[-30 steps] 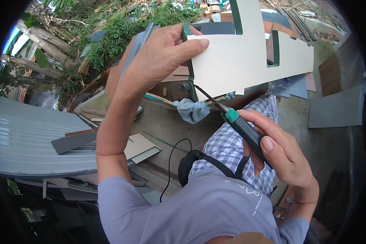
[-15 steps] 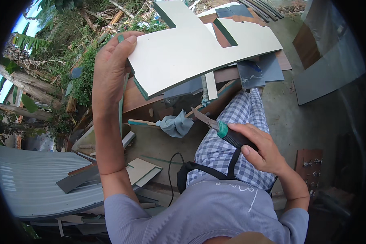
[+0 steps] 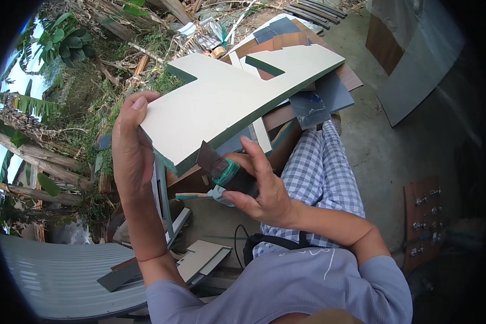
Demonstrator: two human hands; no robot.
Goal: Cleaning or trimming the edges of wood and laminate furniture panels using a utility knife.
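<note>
My left hand (image 3: 130, 146) grips the near-left end of a cream board (image 3: 237, 100) with a green core and stepped cut-outs, holding it up at a tilt. My right hand (image 3: 256, 186) is closed on a scraper (image 3: 221, 167) with a green and black handle. Its dark metal blade touches the board's green lower edge. My legs in checked trousers (image 3: 318, 173) lie below the board.
Offcuts of brown, grey and blue board (image 3: 321, 94) are stacked under the raised board. A corrugated metal sheet (image 3: 54, 275) lies at lower left, small panel pieces (image 3: 199, 259) beside it. A brown plate with metal fittings (image 3: 426, 216) sits on the concrete at right. Plants and logs fill the far left.
The board has tilted down and nearer. My right hand has brought the scraper up from beside my knee until its blade meets the board's lower edge.
</note>
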